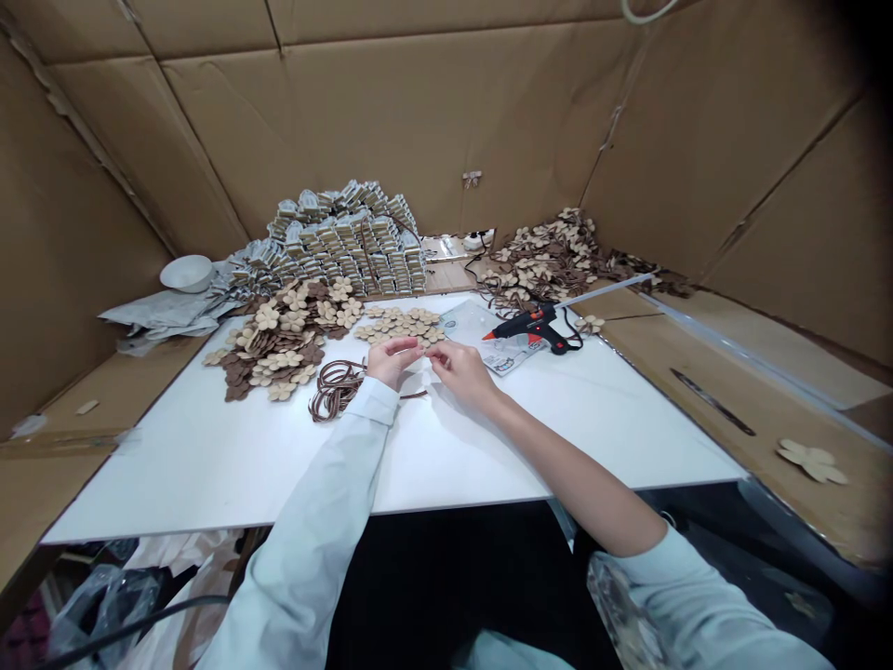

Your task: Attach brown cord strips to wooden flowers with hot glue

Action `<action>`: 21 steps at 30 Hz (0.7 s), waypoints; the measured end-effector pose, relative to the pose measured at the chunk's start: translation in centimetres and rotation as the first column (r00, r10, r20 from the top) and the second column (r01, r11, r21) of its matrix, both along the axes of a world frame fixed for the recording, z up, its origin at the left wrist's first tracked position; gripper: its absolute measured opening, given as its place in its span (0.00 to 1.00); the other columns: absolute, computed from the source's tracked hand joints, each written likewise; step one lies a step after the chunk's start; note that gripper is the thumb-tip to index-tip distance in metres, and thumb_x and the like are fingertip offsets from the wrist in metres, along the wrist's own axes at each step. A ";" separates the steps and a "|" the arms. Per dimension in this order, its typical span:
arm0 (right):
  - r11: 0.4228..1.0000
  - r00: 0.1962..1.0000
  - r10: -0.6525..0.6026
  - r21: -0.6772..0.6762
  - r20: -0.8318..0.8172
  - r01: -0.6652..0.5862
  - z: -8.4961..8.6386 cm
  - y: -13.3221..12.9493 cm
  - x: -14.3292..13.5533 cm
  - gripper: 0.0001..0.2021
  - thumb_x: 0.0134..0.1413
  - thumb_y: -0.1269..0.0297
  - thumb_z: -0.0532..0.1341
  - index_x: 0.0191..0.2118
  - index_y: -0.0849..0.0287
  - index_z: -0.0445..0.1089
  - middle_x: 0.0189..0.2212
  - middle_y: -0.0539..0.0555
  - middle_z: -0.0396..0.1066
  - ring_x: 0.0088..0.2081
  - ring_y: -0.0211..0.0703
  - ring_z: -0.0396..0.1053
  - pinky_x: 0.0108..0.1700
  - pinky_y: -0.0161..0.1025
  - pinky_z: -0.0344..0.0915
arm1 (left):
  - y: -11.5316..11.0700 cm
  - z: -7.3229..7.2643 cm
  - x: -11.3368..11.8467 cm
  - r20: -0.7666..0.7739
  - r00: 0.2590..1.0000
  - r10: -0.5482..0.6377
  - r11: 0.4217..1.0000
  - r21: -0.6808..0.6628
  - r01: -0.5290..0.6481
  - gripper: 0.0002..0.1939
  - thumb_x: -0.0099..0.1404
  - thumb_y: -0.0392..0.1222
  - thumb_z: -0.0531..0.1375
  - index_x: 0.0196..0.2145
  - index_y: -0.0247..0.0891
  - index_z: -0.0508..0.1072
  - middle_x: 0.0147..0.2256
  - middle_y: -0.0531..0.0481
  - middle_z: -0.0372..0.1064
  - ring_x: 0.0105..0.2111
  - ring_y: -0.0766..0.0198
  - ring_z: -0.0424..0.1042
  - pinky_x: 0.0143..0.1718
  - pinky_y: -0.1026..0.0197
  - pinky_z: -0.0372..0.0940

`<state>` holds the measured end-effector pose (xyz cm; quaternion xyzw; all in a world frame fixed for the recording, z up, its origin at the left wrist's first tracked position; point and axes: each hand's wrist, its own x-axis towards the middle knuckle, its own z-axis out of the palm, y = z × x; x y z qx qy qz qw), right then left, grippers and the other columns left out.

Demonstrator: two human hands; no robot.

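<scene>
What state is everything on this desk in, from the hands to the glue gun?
Left hand: fingers curled, grip unclear.
Right hand: fingertips near the left's, grip unclear.
Brown cord: loosely coiled.
Tan flowers beyond the hands: spread out flat.
Mixed flower pile: loosely heaped.
Glue gun: lying down, stick inserted; cannot tell if hot.
</scene>
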<state>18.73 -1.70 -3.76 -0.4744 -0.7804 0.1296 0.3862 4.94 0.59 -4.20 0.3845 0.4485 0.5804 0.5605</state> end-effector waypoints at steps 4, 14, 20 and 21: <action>1.000 1.000 0.000 -0.003 -0.009 0.000 -0.1 0.1 0.0 0.09 0.47 0.72 0.53 0.33 0.59 0.69 0.31 0.52 0.71 0.28 0.36 0.65 0.33 0.33 0.59 | 0.1 0.0 0.1 -0.008 1.000 0.023 1.000 -0.017 -0.023 0.13 0.34 0.29 0.66 0.23 0.31 0.73 0.24 0.49 0.70 0.27 0.66 0.69 0.39 0.59 0.62; 1.000 1.000 -0.002 -0.004 0.006 0.002 0.0 0.0 0.0 0.09 0.47 0.72 0.53 0.33 0.59 0.69 0.31 0.52 0.71 0.28 0.36 0.65 0.34 0.33 0.60 | 0.2 0.1 0.2 -0.012 1.000 0.029 1.000 0.011 -0.029 0.12 0.36 0.28 0.63 0.24 0.33 0.71 0.24 0.52 0.68 0.27 0.68 0.67 0.36 0.61 0.61; 1.000 1.000 0.003 -0.027 0.006 -0.003 0.1 -0.1 -0.1 0.09 0.47 0.72 0.53 0.33 0.59 0.69 0.32 0.52 0.71 0.29 0.36 0.65 0.34 0.33 0.59 | 0.2 -0.3 0.1 -0.046 0.998 0.034 0.999 0.021 -0.033 0.18 0.31 0.32 0.67 0.25 0.33 0.70 0.25 0.51 0.67 0.27 0.67 0.67 0.35 0.60 0.62; 1.000 1.000 0.004 -0.027 0.007 -0.004 0.1 -0.2 0.0 0.09 0.47 0.72 0.53 0.34 0.59 0.69 0.32 0.52 0.71 0.29 0.36 0.65 0.34 0.34 0.59 | 0.2 -0.3 0.1 -0.042 0.999 0.033 0.999 0.020 -0.032 0.19 0.30 0.32 0.67 0.25 0.33 0.70 0.25 0.51 0.67 0.27 0.67 0.67 0.35 0.59 0.63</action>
